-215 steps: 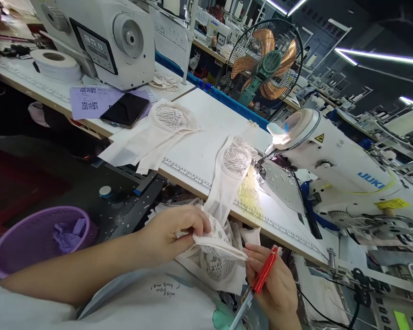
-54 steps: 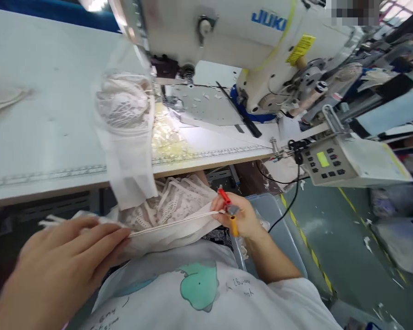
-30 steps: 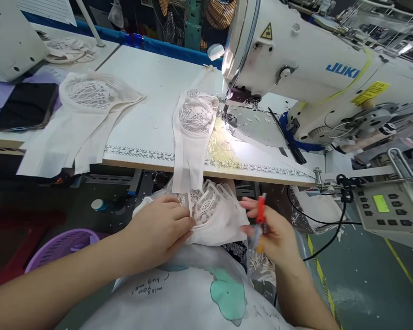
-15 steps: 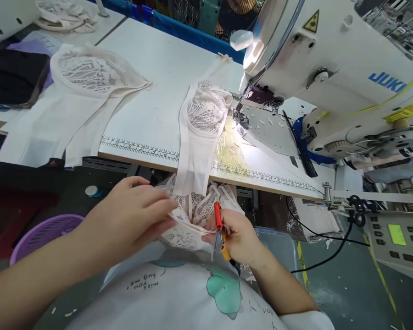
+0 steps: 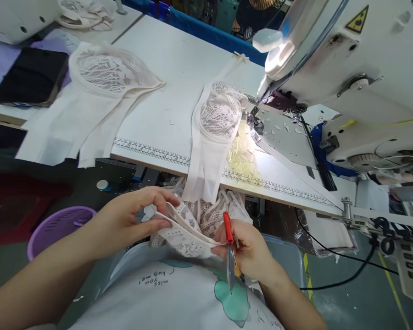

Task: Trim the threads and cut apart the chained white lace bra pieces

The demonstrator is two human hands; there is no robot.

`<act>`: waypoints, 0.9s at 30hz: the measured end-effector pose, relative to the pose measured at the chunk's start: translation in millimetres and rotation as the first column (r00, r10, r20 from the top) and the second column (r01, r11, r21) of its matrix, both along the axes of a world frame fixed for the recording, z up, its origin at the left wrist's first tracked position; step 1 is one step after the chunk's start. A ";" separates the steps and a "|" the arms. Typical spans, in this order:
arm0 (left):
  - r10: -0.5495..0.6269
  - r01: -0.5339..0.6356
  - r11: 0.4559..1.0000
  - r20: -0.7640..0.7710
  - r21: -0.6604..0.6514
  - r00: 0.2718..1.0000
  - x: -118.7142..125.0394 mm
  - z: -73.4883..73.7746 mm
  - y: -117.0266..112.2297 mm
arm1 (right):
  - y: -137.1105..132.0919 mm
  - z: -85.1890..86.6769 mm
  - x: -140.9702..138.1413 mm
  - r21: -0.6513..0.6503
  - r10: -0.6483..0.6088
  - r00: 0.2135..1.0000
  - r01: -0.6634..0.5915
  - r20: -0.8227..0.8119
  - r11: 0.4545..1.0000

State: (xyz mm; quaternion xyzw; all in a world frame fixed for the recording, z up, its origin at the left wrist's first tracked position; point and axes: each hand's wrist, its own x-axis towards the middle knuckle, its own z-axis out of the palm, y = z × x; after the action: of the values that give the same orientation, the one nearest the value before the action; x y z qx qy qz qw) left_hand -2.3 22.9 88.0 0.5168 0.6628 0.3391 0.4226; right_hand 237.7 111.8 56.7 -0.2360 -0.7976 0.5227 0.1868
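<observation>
A white lace bra piece (image 5: 189,238) is stretched between my two hands over my lap. My left hand (image 5: 137,215) pinches its left end, thumb and fingers closed on the edge. With thumb and fingertip, my right hand (image 5: 248,247) grips the other end of that edge. Scissors (image 5: 230,256) with a red and an orange handle are also held in my right hand, blades pointing down toward my shirt. More lace pieces (image 5: 216,211) bunch behind, under the table edge. Above them, a lace bra half (image 5: 218,119) lies on the table, its band hanging over the front edge.
A sewing machine (image 5: 316,59) with its lamp lit stands at the right. A second bra piece (image 5: 99,73) and a black phone (image 5: 30,75) lie at left. Tweezers or a brush (image 5: 325,172) rest by the machine. A purple basket (image 5: 58,224) is on the floor.
My left hand has come down and closed on the left end of the lace bra. The scissors have turned more upright in my right hand. The view has shifted left.
</observation>
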 end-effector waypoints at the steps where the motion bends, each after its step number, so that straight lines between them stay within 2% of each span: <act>1: -0.017 0.017 1.000 0.026 -0.009 1.000 -1.7 -0.2 0.1 | -0.8 -0.3 0.2 -0.002 0.007 1.000 -0.007 0.003 1.000; 4: -0.038 0.038 0.999 0.036 0.019 0.999 -5.7 -1.2 0.2 | -3.0 -1.7 0.7 0.007 0.015 1.000 -0.015 0.008 1.000; 8: -0.016 0.009 0.998 0.113 0.061 0.993 -4.2 0.7 -0.2 | -5.2 -3.2 1.8 0.029 0.020 1.000 -0.021 0.011 0.999; 13: 0.133 -0.148 0.988 0.263 0.039 0.956 6.3 5.3 -1.0 | -6.9 -3.2 2.1 0.056 -0.029 1.000 0.029 -0.001 0.998; 17: 0.202 -0.233 0.970 0.318 0.063 0.926 11.5 2.2 -2.7 | -9.0 -2.4 0.5 0.043 -0.049 0.998 0.051 -0.046 0.998; 22: 0.149 -0.215 0.965 0.359 0.151 0.921 13.0 -3.9 -5.8 | -12.1 -7.0 2.8 -0.015 -0.104 0.994 0.104 -0.044 0.995; 27: 0.133 -0.211 0.951 0.319 0.224 0.938 19.9 3.8 -7.2 | -12.8 -13.5 6.1 -0.075 -0.113 0.991 0.108 -0.068 0.991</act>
State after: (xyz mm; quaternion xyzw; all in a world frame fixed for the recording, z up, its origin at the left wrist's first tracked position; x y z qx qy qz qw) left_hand 17.6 15.8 91.8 0.4489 0.5848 0.5318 0.4167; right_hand 243.8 99.0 43.2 -0.2674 -0.7569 0.5478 0.2356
